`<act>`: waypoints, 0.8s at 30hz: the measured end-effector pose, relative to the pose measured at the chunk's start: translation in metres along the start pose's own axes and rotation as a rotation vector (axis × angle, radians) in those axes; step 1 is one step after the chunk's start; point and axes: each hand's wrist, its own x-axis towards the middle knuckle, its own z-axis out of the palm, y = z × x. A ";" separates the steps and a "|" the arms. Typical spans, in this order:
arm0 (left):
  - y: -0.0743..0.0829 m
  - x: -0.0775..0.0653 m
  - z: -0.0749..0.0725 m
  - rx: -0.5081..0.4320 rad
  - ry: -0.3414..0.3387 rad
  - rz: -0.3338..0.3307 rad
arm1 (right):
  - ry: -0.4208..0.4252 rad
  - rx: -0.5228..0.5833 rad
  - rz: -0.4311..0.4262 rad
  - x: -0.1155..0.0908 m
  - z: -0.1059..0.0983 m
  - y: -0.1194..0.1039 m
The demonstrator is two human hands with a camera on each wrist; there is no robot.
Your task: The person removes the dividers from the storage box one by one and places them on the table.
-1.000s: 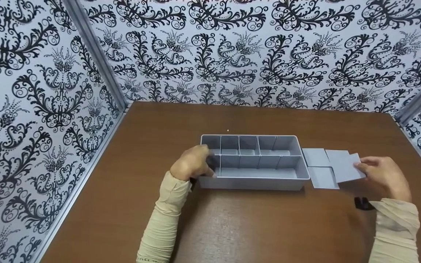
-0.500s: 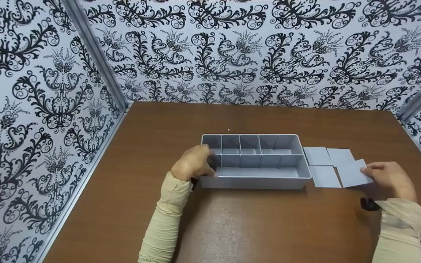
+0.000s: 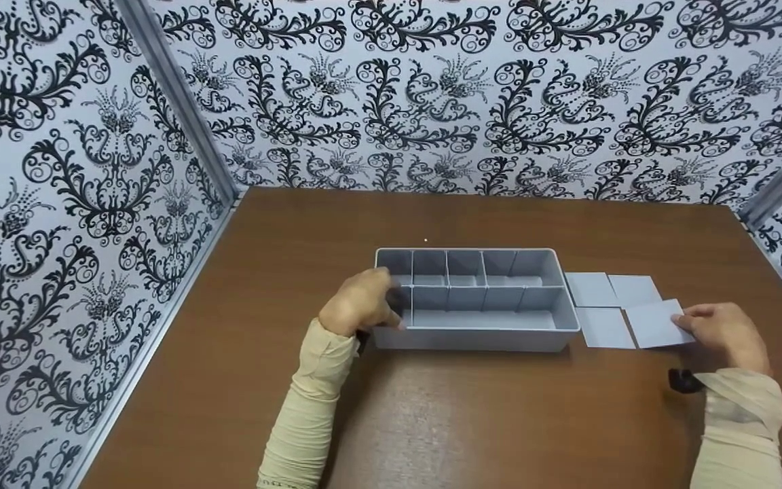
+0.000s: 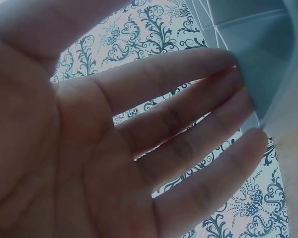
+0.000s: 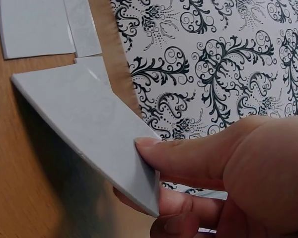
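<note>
A grey organizer box [image 3: 472, 338] with several compartments stands on the wooden table. My left hand [image 3: 358, 300] lies over its left end in the head view. The left wrist view shows the fingers [image 4: 174, 119] nearly straight, their tips right at the box wall. At the right, my right hand [image 3: 727, 333] pinches the edge of a thin light-grey square panel [image 3: 656, 324] between thumb and fingers. The right wrist view shows this panel [image 5: 84, 119] tilted, with its right-hand part raised off the table and a shadow underneath.
Several matching square panels lie side by side against the box's right end, among them a back-left one [image 3: 589, 289], a back-right one [image 3: 635, 288] and a front-left one [image 3: 605, 328]. Patterned walls [image 3: 432, 102] close off the table's back and left.
My right hand has shifted slightly right and toward me with its panel, which overlaps the panels beside it less than before. The left hand has stayed at the box.
</note>
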 end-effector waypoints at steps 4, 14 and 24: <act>0.000 0.000 0.000 0.000 0.003 0.009 | 0.019 -0.006 0.007 0.001 0.002 0.001; 0.002 0.000 -0.002 0.026 0.003 0.023 | 0.032 0.003 0.050 0.003 0.005 0.004; 0.001 0.001 0.000 0.018 -0.005 0.016 | -0.010 0.007 0.057 0.006 0.008 0.002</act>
